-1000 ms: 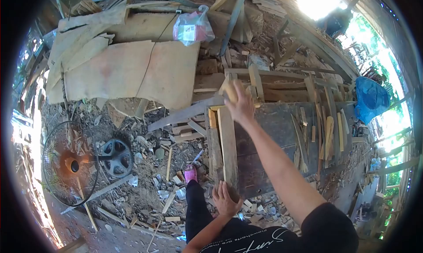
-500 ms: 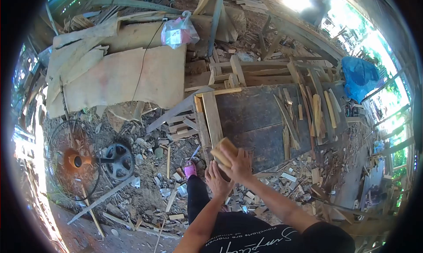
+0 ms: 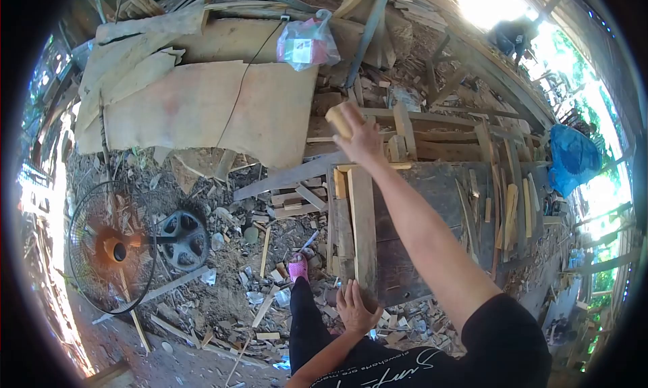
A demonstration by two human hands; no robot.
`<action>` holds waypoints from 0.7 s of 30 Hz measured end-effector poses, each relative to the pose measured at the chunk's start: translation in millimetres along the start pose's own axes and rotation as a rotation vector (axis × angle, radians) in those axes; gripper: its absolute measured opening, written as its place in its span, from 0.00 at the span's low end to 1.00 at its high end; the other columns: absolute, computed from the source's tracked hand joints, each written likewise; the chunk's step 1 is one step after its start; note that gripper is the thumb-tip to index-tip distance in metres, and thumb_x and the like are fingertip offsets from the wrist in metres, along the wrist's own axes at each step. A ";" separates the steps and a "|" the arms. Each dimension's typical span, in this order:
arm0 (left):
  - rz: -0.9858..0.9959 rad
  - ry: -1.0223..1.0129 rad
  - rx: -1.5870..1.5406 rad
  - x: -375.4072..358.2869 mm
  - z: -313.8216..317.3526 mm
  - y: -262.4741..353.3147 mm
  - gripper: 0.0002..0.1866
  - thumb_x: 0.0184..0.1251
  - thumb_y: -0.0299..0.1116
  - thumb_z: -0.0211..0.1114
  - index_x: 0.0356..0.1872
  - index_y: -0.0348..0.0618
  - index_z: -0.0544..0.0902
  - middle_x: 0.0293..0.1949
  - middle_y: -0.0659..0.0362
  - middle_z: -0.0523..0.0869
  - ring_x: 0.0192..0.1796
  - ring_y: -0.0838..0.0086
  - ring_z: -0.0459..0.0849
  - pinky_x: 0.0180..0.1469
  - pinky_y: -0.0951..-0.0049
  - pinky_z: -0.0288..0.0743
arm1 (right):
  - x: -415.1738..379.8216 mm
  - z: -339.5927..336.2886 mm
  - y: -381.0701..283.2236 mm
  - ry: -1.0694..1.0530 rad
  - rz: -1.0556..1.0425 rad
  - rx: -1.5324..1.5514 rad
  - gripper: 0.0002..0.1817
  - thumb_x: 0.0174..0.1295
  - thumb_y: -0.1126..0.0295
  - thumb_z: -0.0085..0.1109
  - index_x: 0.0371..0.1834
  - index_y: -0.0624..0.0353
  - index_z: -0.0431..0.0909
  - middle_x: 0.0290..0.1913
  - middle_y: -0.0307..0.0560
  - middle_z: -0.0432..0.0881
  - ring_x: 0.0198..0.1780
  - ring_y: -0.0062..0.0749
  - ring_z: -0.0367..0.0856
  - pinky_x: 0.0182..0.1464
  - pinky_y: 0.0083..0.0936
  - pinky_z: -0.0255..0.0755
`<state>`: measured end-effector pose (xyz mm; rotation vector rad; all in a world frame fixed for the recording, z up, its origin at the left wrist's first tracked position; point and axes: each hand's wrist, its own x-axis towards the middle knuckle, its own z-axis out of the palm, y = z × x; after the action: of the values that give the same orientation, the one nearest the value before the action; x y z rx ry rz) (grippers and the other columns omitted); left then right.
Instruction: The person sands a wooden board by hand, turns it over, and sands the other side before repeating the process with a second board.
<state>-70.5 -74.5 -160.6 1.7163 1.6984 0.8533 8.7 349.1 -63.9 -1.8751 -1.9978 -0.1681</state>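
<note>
Jutting forward-left from the right hand (image 3: 365, 145), a wooden block (image 3: 337, 122) pinched between thumb and fingers.

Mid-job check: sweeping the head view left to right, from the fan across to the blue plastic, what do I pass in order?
Fan → pink sandal → plank with the left hand on its near end → loose wood strips → blue plastic.
</note>
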 end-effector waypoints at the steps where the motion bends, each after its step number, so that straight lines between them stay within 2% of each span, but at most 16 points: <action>1: 0.018 0.019 -0.003 2.0 -0.1 -1.6 0.56 0.47 0.51 0.78 0.77 0.37 0.61 0.73 0.46 0.66 0.73 0.38 0.61 0.75 0.39 0.57 | 9.0 -12.2 0.8 -0.044 0.099 0.051 0.47 0.57 0.48 0.72 0.81 0.19 0.59 0.59 0.63 0.74 0.60 0.61 0.75 0.59 0.58 0.71; 2: 0.022 0.019 -0.010 -1.8 0.4 -0.7 0.56 0.47 0.51 0.78 0.77 0.37 0.61 0.73 0.46 0.66 0.73 0.38 0.61 0.75 0.39 0.57 | 8.3 -25.0 3.4 -0.093 0.203 0.096 0.48 0.57 0.48 0.72 0.82 0.21 0.58 0.61 0.65 0.75 0.60 0.62 0.75 0.61 0.57 0.70; 3: 0.026 0.018 -0.017 -4.3 -0.2 1.2 0.56 0.47 0.51 0.78 0.77 0.37 0.61 0.73 0.46 0.66 0.73 0.38 0.61 0.75 0.39 0.57 | -6.7 -33.9 9.1 -0.105 0.209 0.087 0.48 0.57 0.48 0.72 0.82 0.21 0.58 0.61 0.65 0.75 0.60 0.62 0.75 0.61 0.57 0.70; 5: 0.015 0.001 -0.030 -1.7 -0.2 0.4 0.56 0.46 0.51 0.78 0.77 0.36 0.61 0.73 0.46 0.67 0.73 0.37 0.61 0.75 0.39 0.57 | -58.1 -58.6 21.0 0.075 0.122 0.299 0.50 0.59 0.48 0.71 0.84 0.29 0.55 0.61 0.67 0.76 0.60 0.64 0.75 0.63 0.53 0.70; 6: 0.021 0.016 -0.014 -2.2 -0.5 1.5 0.56 0.46 0.50 0.78 0.76 0.35 0.61 0.73 0.45 0.67 0.74 0.39 0.61 0.76 0.41 0.56 | -92.9 -72.4 26.6 0.126 0.035 0.368 0.51 0.59 0.49 0.70 0.85 0.38 0.54 0.58 0.68 0.77 0.57 0.65 0.75 0.63 0.52 0.69; 8: 0.032 -0.003 0.018 -2.0 -2.8 4.7 0.58 0.45 0.48 0.78 0.77 0.33 0.59 0.73 0.43 0.67 0.75 0.42 0.61 0.77 0.44 0.55 | -177.9 -99.8 27.9 0.003 0.215 0.485 0.51 0.59 0.49 0.70 0.85 0.40 0.53 0.59 0.68 0.76 0.57 0.67 0.75 0.63 0.54 0.69; 10: 0.046 -0.008 0.060 -3.0 -1.2 5.3 0.60 0.43 0.45 0.79 0.77 0.31 0.56 0.73 0.41 0.65 0.75 0.44 0.61 0.78 0.47 0.54 | -262.1 -121.9 31.1 -0.191 0.416 0.600 0.52 0.60 0.55 0.71 0.85 0.49 0.52 0.74 0.66 0.67 0.72 0.58 0.68 0.74 0.47 0.61; 12: 0.056 -0.020 0.067 -3.6 -6.0 11.2 0.60 0.43 0.46 0.79 0.77 0.31 0.56 0.73 0.41 0.65 0.74 0.44 0.62 0.77 0.47 0.54 | -337.6 -123.6 32.3 -0.192 0.469 0.622 0.52 0.59 0.57 0.72 0.85 0.52 0.52 0.75 0.65 0.65 0.71 0.57 0.69 0.73 0.48 0.62; 15: 0.091 -0.007 0.095 -7.0 -3.2 11.2 0.61 0.44 0.49 0.79 0.77 0.30 0.56 0.73 0.40 0.65 0.73 0.43 0.63 0.76 0.46 0.55 | -390.4 -114.7 20.8 -0.189 0.506 0.669 0.51 0.60 0.54 0.71 0.85 0.48 0.53 0.69 0.66 0.69 0.66 0.59 0.71 0.69 0.50 0.65; 16: 0.091 0.003 0.086 -8.0 -1.7 10.0 0.60 0.45 0.50 0.78 0.77 0.31 0.57 0.73 0.39 0.66 0.73 0.41 0.63 0.76 0.45 0.56 | -381.1 -115.4 14.9 -0.171 0.507 0.678 0.51 0.60 0.54 0.71 0.85 0.48 0.53 0.69 0.66 0.69 0.66 0.59 0.71 0.69 0.50 0.65; 18: 0.105 0.028 0.079 -4.5 0.3 7.8 0.59 0.46 0.51 0.78 0.77 0.31 0.58 0.72 0.38 0.66 0.72 0.40 0.63 0.75 0.44 0.58 | -351.3 -111.1 3.5 -0.254 0.464 0.444 0.49 0.61 0.51 0.69 0.85 0.40 0.54 0.60 0.67 0.71 0.60 0.62 0.72 0.63 0.51 0.68; 19: 0.122 0.040 0.081 -2.3 0.2 8.3 0.59 0.46 0.52 0.78 0.77 0.31 0.58 0.72 0.38 0.67 0.72 0.39 0.63 0.75 0.43 0.58 | -329.3 -105.2 2.7 -0.245 0.458 0.447 0.49 0.61 0.51 0.69 0.85 0.40 0.54 0.60 0.67 0.71 0.60 0.62 0.72 0.63 0.51 0.68; 21: 0.101 0.000 0.114 -2.1 -0.6 7.2 0.59 0.47 0.52 0.78 0.76 0.29 0.58 0.71 0.38 0.67 0.72 0.39 0.64 0.75 0.42 0.58 | -279.5 -91.2 9.1 -0.178 0.421 0.310 0.49 0.61 0.48 0.68 0.85 0.32 0.54 0.52 0.65 0.70 0.55 0.63 0.72 0.59 0.51 0.69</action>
<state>-66.4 -76.8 -154.8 1.8913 1.7014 0.8145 43.1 57.5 -83.1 -2.0991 -1.5692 0.4140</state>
